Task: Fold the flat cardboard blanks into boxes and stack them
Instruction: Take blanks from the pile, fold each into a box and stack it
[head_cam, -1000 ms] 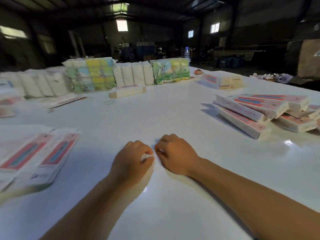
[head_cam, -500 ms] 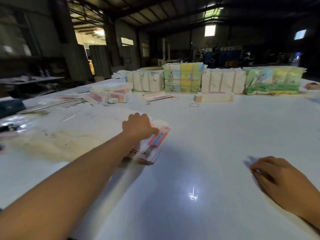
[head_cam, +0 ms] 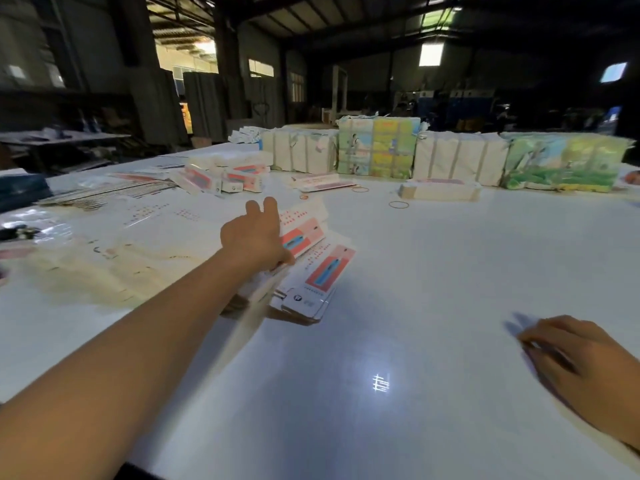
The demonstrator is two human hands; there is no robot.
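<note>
Flat cardboard blanks (head_cam: 313, 268) lie stacked on the desk (head_cam: 433, 271), frame centre. Left hand (head_cam: 254, 237) pinches the top blank's near edge, two fingers raised. Right hand (head_cam: 585, 358), lower right, holds nothing, fingers loosely bent. Judged light, thin, slippery, easily creased; lift by an edge.

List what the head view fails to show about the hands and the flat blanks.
- Left hand: its grip on the flat blanks is hidden behind the hand itself.
- Blank count: edges blurred, stack partly under the forearm.
- Right hand: motion-blurred fingers; wrist cut off by the right edge.
- Print on the blanks: too small to read.
</note>
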